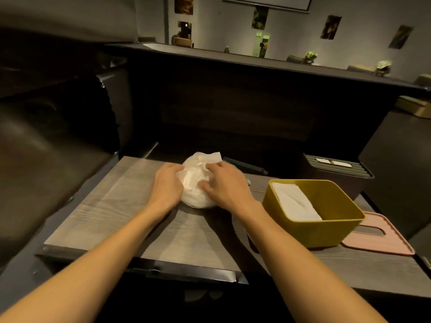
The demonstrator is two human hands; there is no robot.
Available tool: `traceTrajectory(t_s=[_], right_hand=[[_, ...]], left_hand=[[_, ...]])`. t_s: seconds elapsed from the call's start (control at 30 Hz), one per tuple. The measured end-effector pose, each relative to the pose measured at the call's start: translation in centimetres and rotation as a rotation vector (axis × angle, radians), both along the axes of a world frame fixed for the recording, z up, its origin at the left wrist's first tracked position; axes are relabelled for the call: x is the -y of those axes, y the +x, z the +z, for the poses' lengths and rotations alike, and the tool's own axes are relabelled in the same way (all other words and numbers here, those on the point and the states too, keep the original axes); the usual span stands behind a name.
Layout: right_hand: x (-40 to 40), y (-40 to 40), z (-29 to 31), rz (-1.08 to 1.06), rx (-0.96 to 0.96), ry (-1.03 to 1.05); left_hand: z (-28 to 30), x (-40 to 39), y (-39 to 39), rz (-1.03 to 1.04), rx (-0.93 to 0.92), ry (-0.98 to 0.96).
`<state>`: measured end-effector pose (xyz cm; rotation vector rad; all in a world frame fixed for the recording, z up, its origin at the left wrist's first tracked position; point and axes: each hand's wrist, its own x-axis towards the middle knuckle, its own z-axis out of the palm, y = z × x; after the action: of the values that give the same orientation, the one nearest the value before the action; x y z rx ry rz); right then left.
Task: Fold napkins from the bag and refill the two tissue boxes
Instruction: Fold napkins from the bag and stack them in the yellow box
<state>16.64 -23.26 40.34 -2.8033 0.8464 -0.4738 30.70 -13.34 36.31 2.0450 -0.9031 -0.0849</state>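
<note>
A clear plastic bag of white napkins lies on the grey wooden table at its far middle. My left hand holds the bag's left side, fingers curled round it. My right hand lies over the bag's right side, fingertips curled into the plastic. To the right stands an open yellow tissue box with folded white napkins inside. Its pink slotted lid lies flat beside it. A dark tissue box with its lid on and white tissue in the slot stands behind.
A dark sofa seat borders the table on the left. A dark counter wall rises behind the table. A dark flat lid lies behind the bag. The table's near edge has a metal trim.
</note>
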Motion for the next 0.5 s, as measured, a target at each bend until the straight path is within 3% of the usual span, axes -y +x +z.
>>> traceTrajectory(t_s=[0.2,0.33,0.5], right_hand=[[1.2,0.1,-0.5,-0.028,0.084,-0.139],[2.0,0.1,-0.5,0.043,0.121,-0.227],[2.1,0.7,-0.4,0.178,0.008,-0.269]], left_hand=[[-1.1,2.1,-1.0,0.1,-0.05,-0.174],[-0.3,2.4,-1.3,0.115,0.098,-0.377],[1.7,2.7,-2.2,-0.01,0.186,-0.567]])
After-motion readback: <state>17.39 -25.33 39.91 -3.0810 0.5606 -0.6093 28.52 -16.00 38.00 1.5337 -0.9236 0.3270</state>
